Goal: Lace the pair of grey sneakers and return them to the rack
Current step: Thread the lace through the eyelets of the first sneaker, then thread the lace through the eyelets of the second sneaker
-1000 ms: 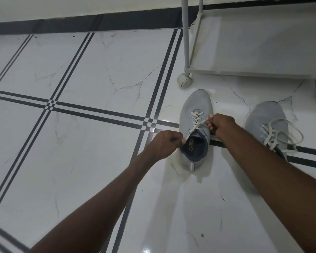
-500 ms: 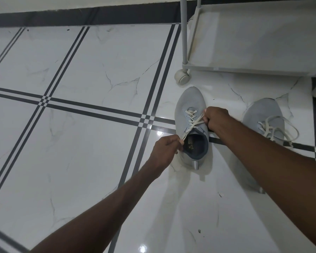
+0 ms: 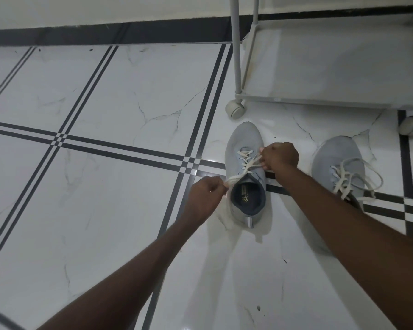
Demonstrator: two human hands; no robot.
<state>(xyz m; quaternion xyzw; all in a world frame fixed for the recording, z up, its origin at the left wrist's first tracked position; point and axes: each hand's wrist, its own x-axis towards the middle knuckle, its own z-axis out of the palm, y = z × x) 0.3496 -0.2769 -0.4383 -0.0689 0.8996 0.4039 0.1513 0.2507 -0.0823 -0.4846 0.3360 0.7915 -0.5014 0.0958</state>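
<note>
Two grey sneakers stand on the white tiled floor, toes pointing away from me. The left sneaker (image 3: 244, 144) has a cream lace (image 3: 244, 166) crossed through its eyelets. My left hand (image 3: 206, 196) pinches one lace end beside the shoe's opening and pulls it out to the left. My right hand (image 3: 279, 157) is closed on the other lace end at the shoe's right side. The right sneaker (image 3: 336, 151) sits further right, its cream lace lying in loose loops; my right forearm covers its heel.
A grey rack (image 3: 320, 102) on castor wheels (image 3: 234, 109) stands just beyond the shoes, its bottom shelf bare. A black skirting strip runs along the wall at the back. Black double lines cross the floor tiles.
The view has tipped slightly, showing more of the wall. Both hands keep hold of the lace ends, and the left hand has drawn its end a little further from the shoe.
</note>
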